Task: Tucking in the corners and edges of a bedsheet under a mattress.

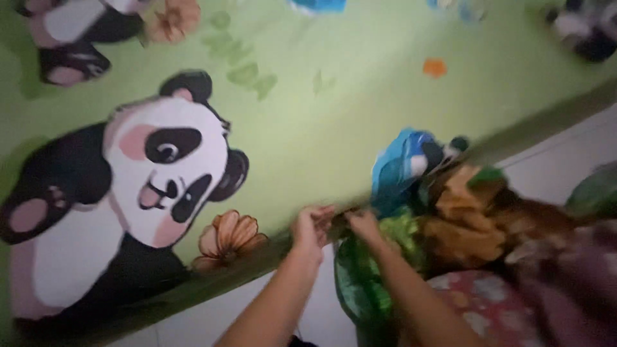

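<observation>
Hands meet at ~6 o'clock of the view, both blurred. Your left hand (313, 226) has fingers curled in, pinching at the dark edge of the green mat (334, 128); can't tell exactly how much cloth it has. Your right hand (364, 225) sits just beside it at 3 o'clock, fingers closed on the top of the green leafy cloth (363, 283), which hangs down toward 6 o'clock between your forearms.

Pile of clothes is at 3–4 o'clock of your hands, touching the green cloth:
- blue cloth (402, 164) at approx 1 o'clock of the right hand, w/ a white and dark patch on it
- brown-orange cloth (472, 222) at 3 o'clock, crumpled
- red flowered cloth (488, 308) at 4–5 o'clock, under your right forearm
- purple cloth (575, 276) further out at 4 o'clock

Mat runs across the top of the view. Panda picture (151, 173) on it at 9 o'clock of your hands, orange flower print (228, 238) near the left hand at 9 o'clock. White floor (565, 164) shows at 2 o'clock past the mat edge, and below the mat at 7 o'clock.
</observation>
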